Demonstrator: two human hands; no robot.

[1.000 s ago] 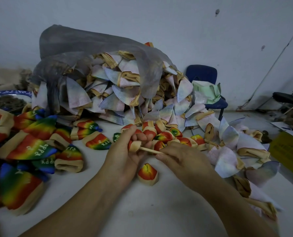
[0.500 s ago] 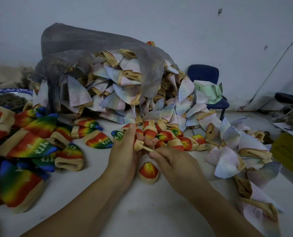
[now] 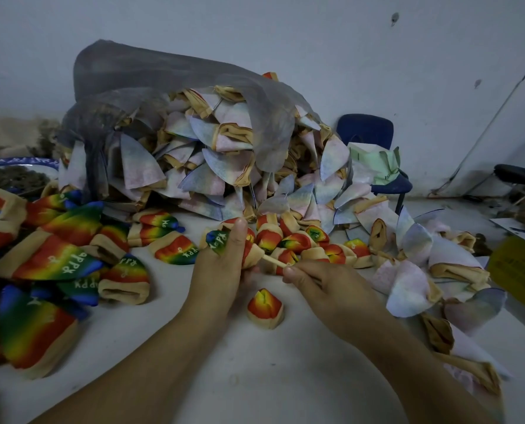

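- While the left hand (image 3: 221, 270) grips a rainbow cloth piece (image 3: 216, 241) just beyond the table's (image 3: 255, 377) centre, its fingers are curled round the piece and one digit lies straight along it; the piece's tan open end points right.
- The right hand (image 3: 325, 283) pinches a wooden stick (image 3: 275, 262) betw. thumb and fingertips. The stick slants up-left and its far tip meets the tan end; how far it goes in is hidden.
- The two hands are near each other but apart, joined only by the stick.
- Loose small piece (image 3: 265, 307): red-orange w/ tan base, upright on the table just in front of the hands, touching neither.
- Row of small pieces (image 3: 297, 241): same colours, just behind the hands, toward the table's far edge.
- Rainbow pile (image 3: 56, 261): larger pieces w/ white lettering, along the table's left edge.
- Pale pile (image 3: 224, 166): pastel pieces w/ tan cuffs, heaped at the far edge and spilling down the right edge.
- Grey mesh bag (image 3: 169, 75): draped over the pale pile's top and left side.
- Bowl (image 3: 16, 162): blue rim, dark contents, far-left corner.
- Yellow sheet (image 3: 518, 270): at the right edge, partly cut off.
- Blue chair (image 3: 365, 130): behind the table, by the wall.
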